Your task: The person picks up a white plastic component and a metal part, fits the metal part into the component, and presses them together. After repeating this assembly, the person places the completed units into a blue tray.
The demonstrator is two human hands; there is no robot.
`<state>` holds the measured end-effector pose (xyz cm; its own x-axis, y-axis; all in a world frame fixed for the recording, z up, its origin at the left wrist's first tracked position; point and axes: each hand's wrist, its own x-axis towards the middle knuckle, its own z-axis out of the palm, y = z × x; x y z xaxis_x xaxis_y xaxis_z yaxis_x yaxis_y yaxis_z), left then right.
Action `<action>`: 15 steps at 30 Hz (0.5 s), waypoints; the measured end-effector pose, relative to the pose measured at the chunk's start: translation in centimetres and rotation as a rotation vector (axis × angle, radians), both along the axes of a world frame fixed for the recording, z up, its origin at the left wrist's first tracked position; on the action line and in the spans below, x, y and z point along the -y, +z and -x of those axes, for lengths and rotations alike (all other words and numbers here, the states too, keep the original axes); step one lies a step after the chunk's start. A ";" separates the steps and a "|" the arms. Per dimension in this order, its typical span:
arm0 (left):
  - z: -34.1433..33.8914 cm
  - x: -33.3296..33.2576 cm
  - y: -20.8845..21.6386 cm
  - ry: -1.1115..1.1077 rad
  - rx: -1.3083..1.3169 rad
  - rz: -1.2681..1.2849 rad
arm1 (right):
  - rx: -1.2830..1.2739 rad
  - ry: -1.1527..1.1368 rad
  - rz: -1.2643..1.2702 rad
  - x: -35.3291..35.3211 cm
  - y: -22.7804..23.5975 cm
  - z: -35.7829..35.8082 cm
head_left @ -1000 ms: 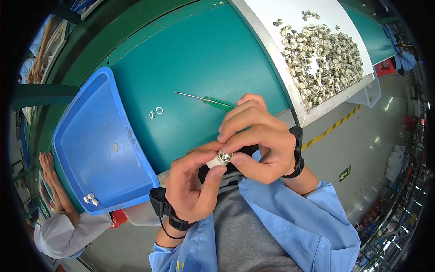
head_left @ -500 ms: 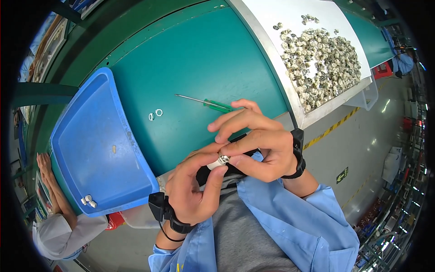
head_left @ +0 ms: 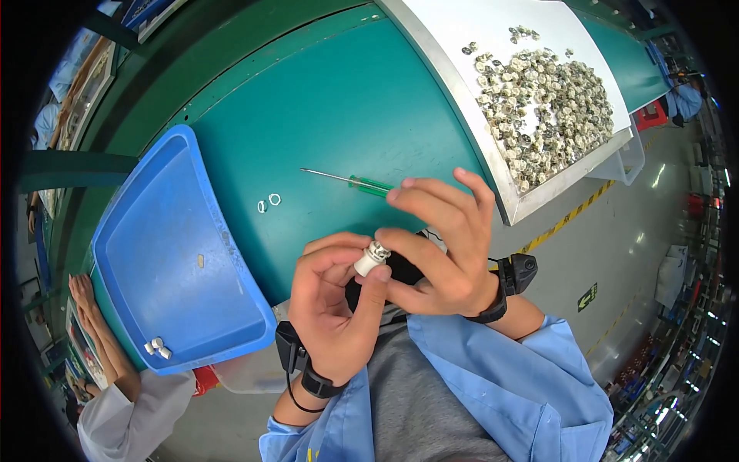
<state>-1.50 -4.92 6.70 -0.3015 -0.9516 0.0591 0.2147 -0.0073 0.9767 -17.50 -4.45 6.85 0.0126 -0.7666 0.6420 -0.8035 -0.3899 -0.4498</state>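
My left hand (head_left: 332, 304) pinches a small white cylindrical part (head_left: 369, 262) between thumb and fingers, above the bench's near edge. A shiny metal piece (head_left: 378, 249) sits at the part's upper end. My right hand (head_left: 445, 250) has its index fingertip at that metal piece; its thumb lies lower, near my left thumb, and the other fingers are spread. Beyond my hands, a screwdriver (head_left: 346, 179) with a green handle lies on the green bench top (head_left: 308, 115). Two small white rings (head_left: 269, 202) lie left of it.
A blue tray (head_left: 223, 219) at left holds several small white cylinders (head_left: 158, 348) and a tan scrap (head_left: 201, 261). At right, a metal-edged white board (head_left: 431, 38) carries a heap of small metal-and-cream parts (head_left: 546, 112). Another person's arm (head_left: 100, 331) rests beyond the tray.
My right thumb and index finger have moved apart at the part, and its other fingers have lifted and spread. The white part is tipped more upright and shows more of itself.
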 end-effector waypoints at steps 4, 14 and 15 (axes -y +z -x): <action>1.6 -0.6 0.7 0.167 0.030 -0.019 | 0.003 -0.004 0.053 -0.2 -0.6 -0.2; 0.4 -0.2 1.7 -0.180 0.525 0.196 | 0.180 0.169 0.160 0.2 -1.7 0.4; 0.4 -0.2 1.9 -0.193 0.503 0.172 | 0.216 0.199 0.170 0.2 -1.7 0.5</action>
<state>-1.88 -4.69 8.65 -0.5003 -0.8658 0.0125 -0.2667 0.1679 0.9490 -17.96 -4.64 5.15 0.0009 -0.6442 0.7649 -0.5976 -0.6136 -0.5161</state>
